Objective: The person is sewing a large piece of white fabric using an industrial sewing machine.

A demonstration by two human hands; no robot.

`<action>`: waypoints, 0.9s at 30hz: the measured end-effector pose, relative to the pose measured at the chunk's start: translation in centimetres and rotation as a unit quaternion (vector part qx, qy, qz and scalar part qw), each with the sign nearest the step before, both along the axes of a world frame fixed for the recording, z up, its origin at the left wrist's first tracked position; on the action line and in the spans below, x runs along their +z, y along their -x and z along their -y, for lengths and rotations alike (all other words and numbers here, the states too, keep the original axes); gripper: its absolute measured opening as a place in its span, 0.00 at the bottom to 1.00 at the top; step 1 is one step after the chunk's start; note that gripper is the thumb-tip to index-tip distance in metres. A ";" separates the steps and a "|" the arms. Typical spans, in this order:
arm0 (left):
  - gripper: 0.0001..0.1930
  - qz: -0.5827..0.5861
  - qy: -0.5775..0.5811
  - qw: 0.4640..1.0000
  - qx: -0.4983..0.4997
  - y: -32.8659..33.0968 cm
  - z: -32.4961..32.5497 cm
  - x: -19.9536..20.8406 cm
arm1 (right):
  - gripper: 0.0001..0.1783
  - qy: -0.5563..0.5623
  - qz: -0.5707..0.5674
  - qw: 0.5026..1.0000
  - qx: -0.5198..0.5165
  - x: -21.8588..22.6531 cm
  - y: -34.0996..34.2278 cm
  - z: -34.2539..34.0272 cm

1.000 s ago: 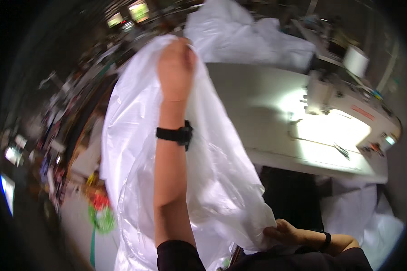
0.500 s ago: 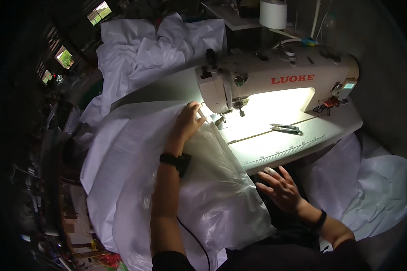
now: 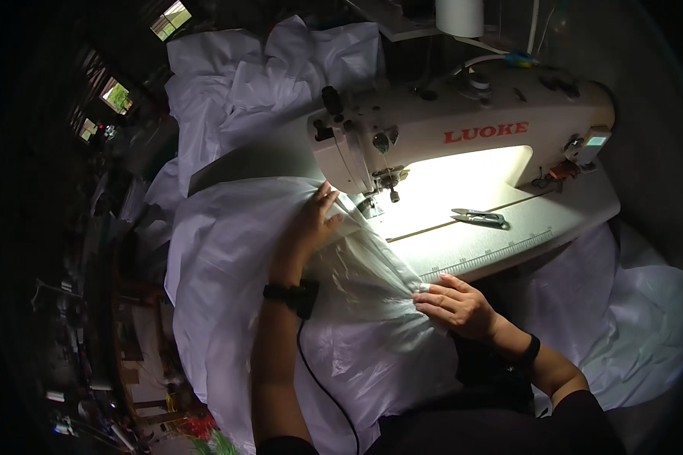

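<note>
A large, thin, shiny white sheet (image 3: 228, 235) drapes over the left end of the sewing machine (image 3: 463, 133) and hangs down toward me. My left hand (image 3: 311, 220) lies on it just left of the presser foot (image 3: 370, 206), fingers a little bent and thumb apart. The sheet's folded edge runs from the foot toward me along the front of the machine bed (image 3: 463, 254). At the near end of that edge, my right hand (image 3: 459, 307) pinches the gathered sheet between fingers and thumb; the thumb is mostly hidden.
Dark-handled thread snips (image 3: 479, 218) rest on the lit bed. Behind the machine, more white sheeting (image 3: 273, 83) is heaped, and another white pile (image 3: 615, 326) hangs at the right. A white thread cone (image 3: 460, 17) stands above. A black cable (image 3: 322, 394) trails from my left wrist.
My right hand has moved left from open air and taken hold of the sheet's edge. The edge is now drawn straighter, while my left hand stays near the foot, slightly lower.
</note>
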State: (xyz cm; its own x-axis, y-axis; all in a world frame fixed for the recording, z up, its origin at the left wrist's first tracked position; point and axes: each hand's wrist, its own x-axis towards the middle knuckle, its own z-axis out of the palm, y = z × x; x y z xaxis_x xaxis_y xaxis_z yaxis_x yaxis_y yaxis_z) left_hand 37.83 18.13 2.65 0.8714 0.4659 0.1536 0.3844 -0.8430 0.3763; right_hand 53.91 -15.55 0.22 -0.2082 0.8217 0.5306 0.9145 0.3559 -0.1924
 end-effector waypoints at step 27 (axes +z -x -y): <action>0.22 0.054 -0.018 0.998 -0.026 -4.0 -0.5 0.8 | 0.13 0.010 0.027 0.997 -0.077 0.3 0.2 -0.4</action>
State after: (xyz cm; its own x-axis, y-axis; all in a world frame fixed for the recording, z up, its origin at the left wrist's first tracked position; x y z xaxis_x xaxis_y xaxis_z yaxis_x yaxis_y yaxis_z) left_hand 41.86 18.64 3.45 0.8719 0.4123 0.2641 0.2979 -0.8748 0.3820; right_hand 53.67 -15.20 0.51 -0.1066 0.8568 0.5044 0.9674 0.2065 -0.1463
